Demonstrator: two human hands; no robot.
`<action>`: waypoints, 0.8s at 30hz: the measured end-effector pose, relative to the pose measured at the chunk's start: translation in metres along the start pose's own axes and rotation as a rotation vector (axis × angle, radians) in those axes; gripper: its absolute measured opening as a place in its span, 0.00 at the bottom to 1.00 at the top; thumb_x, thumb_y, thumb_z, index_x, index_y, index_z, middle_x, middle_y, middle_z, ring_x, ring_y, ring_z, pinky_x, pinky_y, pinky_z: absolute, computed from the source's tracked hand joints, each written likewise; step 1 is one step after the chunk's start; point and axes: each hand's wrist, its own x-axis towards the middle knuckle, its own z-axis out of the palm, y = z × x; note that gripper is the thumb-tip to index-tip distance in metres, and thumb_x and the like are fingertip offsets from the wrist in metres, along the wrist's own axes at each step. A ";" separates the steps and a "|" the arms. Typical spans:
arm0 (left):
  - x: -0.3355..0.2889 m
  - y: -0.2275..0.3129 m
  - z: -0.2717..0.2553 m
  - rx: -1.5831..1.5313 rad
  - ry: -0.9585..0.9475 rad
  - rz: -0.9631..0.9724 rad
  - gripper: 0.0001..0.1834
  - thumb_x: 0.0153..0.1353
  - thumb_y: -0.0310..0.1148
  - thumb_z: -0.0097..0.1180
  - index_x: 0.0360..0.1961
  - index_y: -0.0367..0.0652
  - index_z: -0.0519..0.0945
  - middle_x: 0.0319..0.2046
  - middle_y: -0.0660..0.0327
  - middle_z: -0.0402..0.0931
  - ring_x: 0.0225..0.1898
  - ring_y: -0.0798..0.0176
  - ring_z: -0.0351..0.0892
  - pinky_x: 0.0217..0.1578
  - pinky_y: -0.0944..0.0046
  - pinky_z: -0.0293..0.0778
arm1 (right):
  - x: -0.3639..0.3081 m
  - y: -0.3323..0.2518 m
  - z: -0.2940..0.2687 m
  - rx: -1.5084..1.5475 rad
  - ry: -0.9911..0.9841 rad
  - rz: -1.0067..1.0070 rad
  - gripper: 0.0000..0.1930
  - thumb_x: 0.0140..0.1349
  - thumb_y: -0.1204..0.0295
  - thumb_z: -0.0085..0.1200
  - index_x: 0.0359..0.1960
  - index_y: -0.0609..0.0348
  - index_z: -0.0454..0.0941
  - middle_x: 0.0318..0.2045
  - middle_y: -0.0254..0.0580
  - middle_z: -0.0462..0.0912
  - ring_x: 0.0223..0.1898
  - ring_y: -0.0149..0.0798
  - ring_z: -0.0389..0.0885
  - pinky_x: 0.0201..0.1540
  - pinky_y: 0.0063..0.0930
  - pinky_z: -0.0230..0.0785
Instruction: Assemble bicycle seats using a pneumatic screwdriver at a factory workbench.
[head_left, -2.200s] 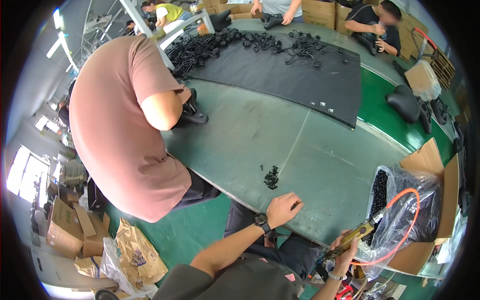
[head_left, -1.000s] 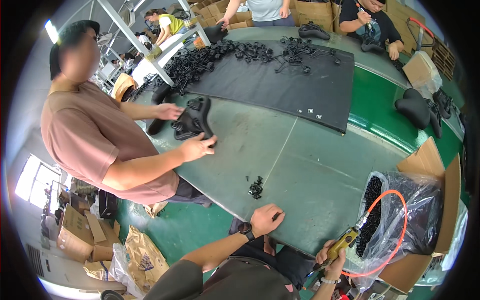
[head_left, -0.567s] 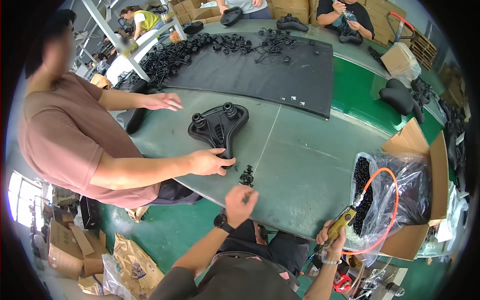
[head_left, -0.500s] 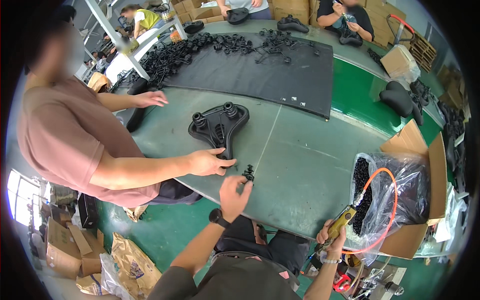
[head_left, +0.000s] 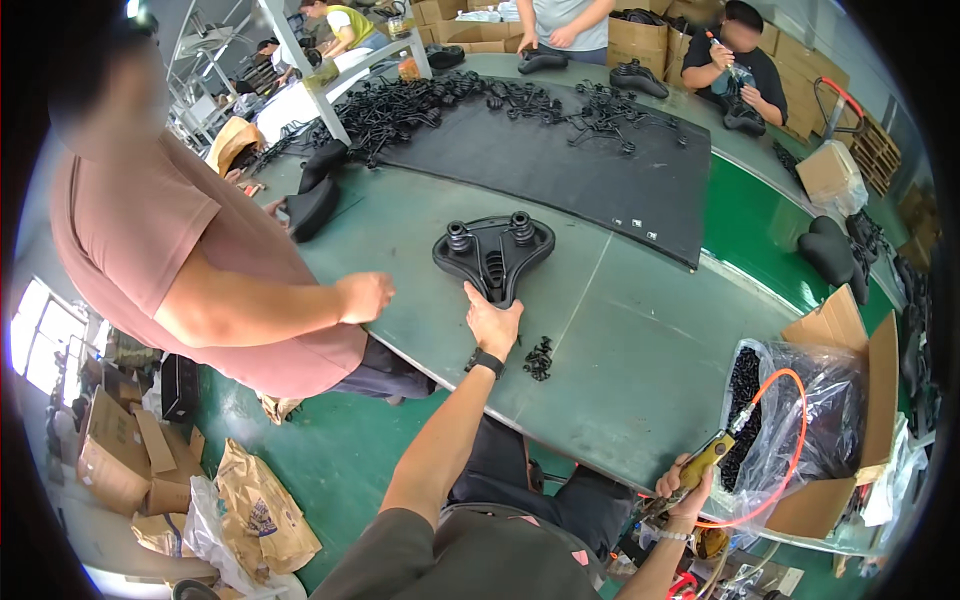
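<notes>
A black bicycle saddle point(head_left: 465, 262) lies underside up on the green table, its two coil springs at the far end. My left hand point(head_left: 493, 322) is closed around its narrow nose, which points toward me. Just right of that hand sits a small pile of black screws point(head_left: 538, 360). At the right, my right hand point(head_left: 684, 488) grips a yellow air screwdriver point(head_left: 708, 456) with an orange hose point(head_left: 803, 425). The tool's tip is not clear from here. A person's closed hand point(head_left: 366, 297) hovers near the table edge, apart from the saddle.
An open cardboard box point(head_left: 875, 400) lined with plastic holds many small black parts on the right. Black wire frames point(head_left: 430, 115) are heaped on a dark mat point(head_left: 560, 165) beyond the saddle. More saddles point(head_left: 315, 205) lie at far left. A co-worker point(head_left: 180, 230) stands at my left.
My left hand has moved from the screw pile to the saddle's nose and closed on it. The co-worker's hand has let go of the nose and drawn back left. My view has shifted.
</notes>
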 end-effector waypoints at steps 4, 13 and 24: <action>-0.024 0.012 -0.028 -0.026 -0.084 0.027 0.54 0.43 0.40 0.65 0.67 0.30 0.49 0.47 0.34 0.73 0.48 0.36 0.75 0.51 0.50 0.70 | -0.004 -0.001 -0.007 0.000 0.000 0.005 0.33 0.58 0.37 0.44 0.40 0.61 0.69 0.12 0.36 0.65 0.10 0.35 0.62 0.15 0.30 0.57; -0.176 0.033 -0.083 -0.258 -0.688 0.229 0.49 0.44 0.31 0.65 0.65 0.26 0.53 0.51 0.37 0.71 0.51 0.43 0.75 0.52 0.57 0.70 | -0.023 -0.025 0.068 -0.027 -0.138 -0.080 0.37 0.57 0.33 0.42 0.38 0.61 0.69 0.11 0.34 0.65 0.08 0.34 0.61 0.12 0.28 0.55; -0.283 0.026 -0.085 -0.368 -1.074 0.198 0.38 0.55 0.37 0.63 0.61 0.28 0.60 0.56 0.39 0.67 0.55 0.44 0.71 0.55 0.56 0.67 | -0.019 -0.076 0.142 -0.110 -0.839 -0.355 0.40 0.51 0.38 0.59 0.43 0.70 0.73 0.17 0.46 0.77 0.14 0.39 0.76 0.17 0.29 0.72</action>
